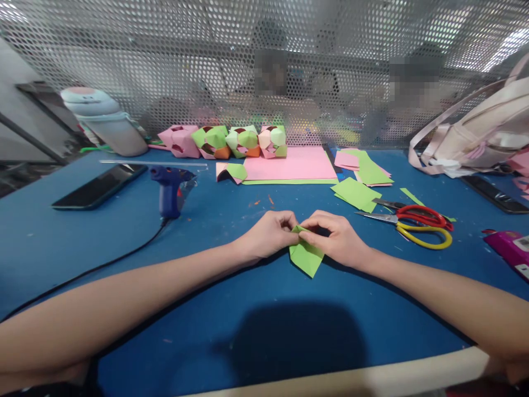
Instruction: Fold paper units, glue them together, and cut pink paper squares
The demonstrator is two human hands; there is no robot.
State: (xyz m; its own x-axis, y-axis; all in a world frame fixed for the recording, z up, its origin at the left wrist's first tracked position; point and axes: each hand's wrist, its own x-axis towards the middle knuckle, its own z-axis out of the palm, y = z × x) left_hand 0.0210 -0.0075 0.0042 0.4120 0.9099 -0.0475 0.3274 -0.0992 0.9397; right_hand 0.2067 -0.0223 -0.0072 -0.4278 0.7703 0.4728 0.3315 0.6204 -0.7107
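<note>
A small green folded paper is held between both hands, over the middle of the blue table. My left hand pinches its upper left edge between thumb and fingers. On the other side, my right hand grips the top of the same paper with thumb and index finger. One corner of the paper points down toward me. Beyond my right hand lie loose green squares and scissors with red and yellow handles. A pink and green folded piece rests farther back.
Four folded paper shapes stand by the perforated screen, beside stacked pink sheets. At left are a blue glue gun with its cord, a phone and a bottle. A bag and another phone are at right.
</note>
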